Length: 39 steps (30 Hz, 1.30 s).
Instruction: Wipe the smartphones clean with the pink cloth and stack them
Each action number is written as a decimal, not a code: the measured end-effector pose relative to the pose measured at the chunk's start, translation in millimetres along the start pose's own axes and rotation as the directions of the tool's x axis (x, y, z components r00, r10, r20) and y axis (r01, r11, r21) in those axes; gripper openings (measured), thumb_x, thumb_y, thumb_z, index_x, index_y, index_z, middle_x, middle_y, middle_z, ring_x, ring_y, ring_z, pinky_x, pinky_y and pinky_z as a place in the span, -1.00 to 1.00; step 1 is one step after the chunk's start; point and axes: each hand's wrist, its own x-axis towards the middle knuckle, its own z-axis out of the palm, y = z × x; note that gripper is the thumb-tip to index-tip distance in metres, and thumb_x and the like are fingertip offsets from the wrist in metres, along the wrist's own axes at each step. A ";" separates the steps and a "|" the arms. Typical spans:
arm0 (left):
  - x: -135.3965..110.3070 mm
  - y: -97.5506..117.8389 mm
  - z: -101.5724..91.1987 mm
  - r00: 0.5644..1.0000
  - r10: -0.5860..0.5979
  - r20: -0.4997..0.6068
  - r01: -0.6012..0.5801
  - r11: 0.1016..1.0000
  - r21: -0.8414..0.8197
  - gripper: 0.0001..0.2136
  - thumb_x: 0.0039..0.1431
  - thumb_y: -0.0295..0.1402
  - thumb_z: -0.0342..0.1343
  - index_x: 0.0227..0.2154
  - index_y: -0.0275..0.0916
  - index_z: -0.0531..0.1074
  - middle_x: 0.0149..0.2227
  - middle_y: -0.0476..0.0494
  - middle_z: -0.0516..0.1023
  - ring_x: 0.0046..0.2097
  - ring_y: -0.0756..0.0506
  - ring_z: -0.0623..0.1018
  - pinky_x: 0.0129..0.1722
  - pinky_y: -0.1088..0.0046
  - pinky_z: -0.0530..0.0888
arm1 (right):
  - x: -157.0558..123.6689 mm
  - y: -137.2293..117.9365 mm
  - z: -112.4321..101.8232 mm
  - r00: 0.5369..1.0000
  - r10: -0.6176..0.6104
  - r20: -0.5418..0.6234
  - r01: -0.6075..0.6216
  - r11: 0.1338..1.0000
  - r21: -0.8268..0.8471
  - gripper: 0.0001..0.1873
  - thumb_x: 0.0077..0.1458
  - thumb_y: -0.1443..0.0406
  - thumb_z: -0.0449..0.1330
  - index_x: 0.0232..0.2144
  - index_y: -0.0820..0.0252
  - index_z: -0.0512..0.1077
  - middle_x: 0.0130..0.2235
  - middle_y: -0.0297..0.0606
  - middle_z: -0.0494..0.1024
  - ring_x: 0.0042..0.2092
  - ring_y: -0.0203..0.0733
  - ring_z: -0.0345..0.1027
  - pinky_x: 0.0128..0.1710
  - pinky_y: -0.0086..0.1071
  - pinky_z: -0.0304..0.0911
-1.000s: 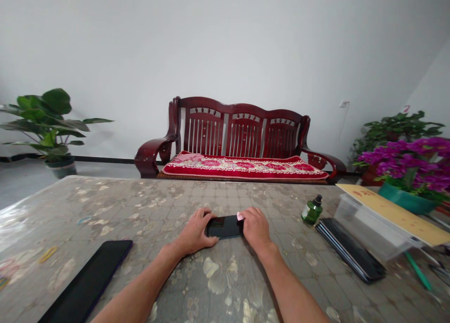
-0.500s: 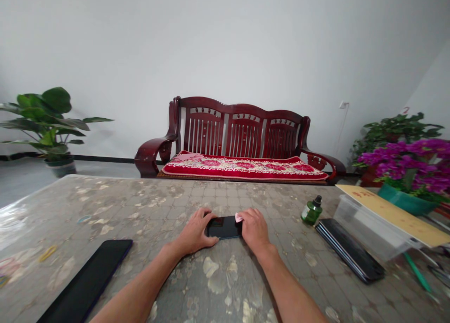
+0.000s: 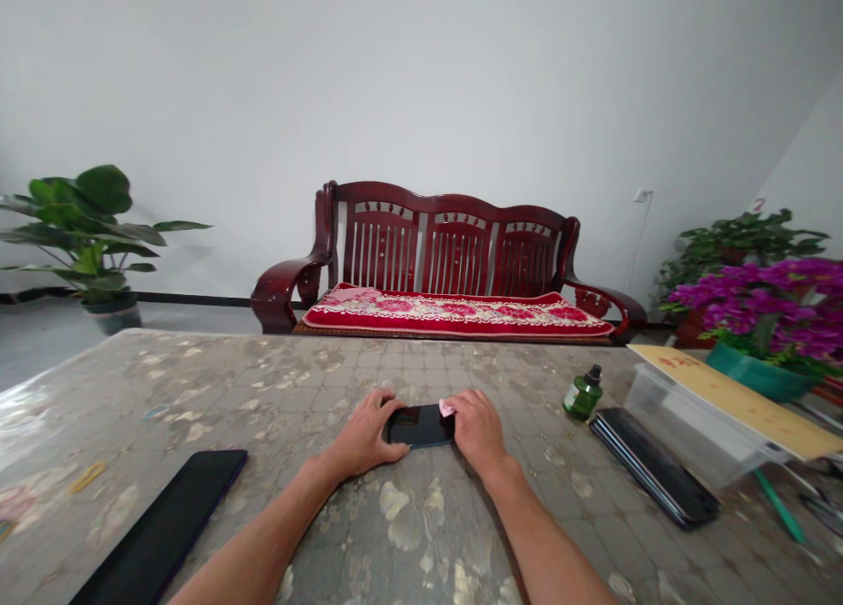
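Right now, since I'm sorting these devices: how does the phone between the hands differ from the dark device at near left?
The phone is gripped by the left hand while the right hand holds a pink wipe to it; the dark device lies untouched. The phone lies crosswise, the dark device slanted and looks longer. Both are dark and flat.

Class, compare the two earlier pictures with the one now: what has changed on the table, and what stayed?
Nothing has visibly moved, been taken up or let go. The left hand still holds the left end of the dark phone; the right hand still presses a small pink piece at its right end. The tablet, green bottle and stacked phones lie as before.
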 end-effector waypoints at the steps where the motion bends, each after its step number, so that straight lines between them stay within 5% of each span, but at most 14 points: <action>1: 0.2 0.0 0.1 1.000 0.000 -0.001 0.000 1.000 0.000 -0.50 -0.16 -0.33 0.28 -0.05 -0.15 0.42 0.04 -0.21 0.32 0.08 -0.29 0.40 0.13 0.15 0.37 | 0.6 4.0 0.0 1.000 0.030 -0.008 -0.030 0.999 -0.022 -0.67 0.20 0.48 0.04 -0.27 0.09 0.58 -0.25 -0.24 0.55 -0.17 -0.14 0.30 -0.16 -0.36 0.13; 25: 0.8 -0.6 3.0 0.998 -0.016 -0.063 0.017 1.000 0.003 -0.52 -0.18 -0.34 0.28 -0.08 -0.15 0.45 0.00 -0.20 0.36 0.04 -0.28 0.43 0.11 0.14 0.38 | -13.9 8.6 -12.6 0.992 0.121 -0.039 -0.124 0.987 -0.102 -0.82 0.01 0.45 0.14 -0.49 0.14 0.49 -0.37 -0.31 0.50 -0.30 -0.26 0.34 -0.32 -0.43 0.06; 34: 1.0 -1.0 5.3 0.995 -0.018 -0.098 0.018 1.000 0.006 -0.52 -0.17 -0.34 0.27 -0.08 -0.16 0.46 -0.01 -0.21 0.38 0.03 -0.28 0.45 0.10 0.15 0.40 | -15.8 -15.1 -9.8 0.990 -0.142 0.000 0.142 0.990 0.022 -0.74 -0.06 0.52 0.11 -0.43 0.12 0.50 -0.36 -0.32 0.48 -0.24 -0.25 0.33 -0.24 -0.46 0.10; 39: 1.3 0.9 3.4 0.996 -0.026 -0.080 0.026 1.000 0.007 -0.53 -0.16 -0.33 0.28 -0.08 -0.18 0.46 0.00 -0.22 0.38 0.05 -0.29 0.44 0.11 0.14 0.39 | -11.5 -6.4 -6.8 0.999 0.030 -0.041 -0.031 0.999 -0.039 -0.74 0.00 0.52 0.10 -0.42 0.12 0.51 -0.34 -0.30 0.50 -0.22 -0.23 0.34 -0.21 -0.43 0.11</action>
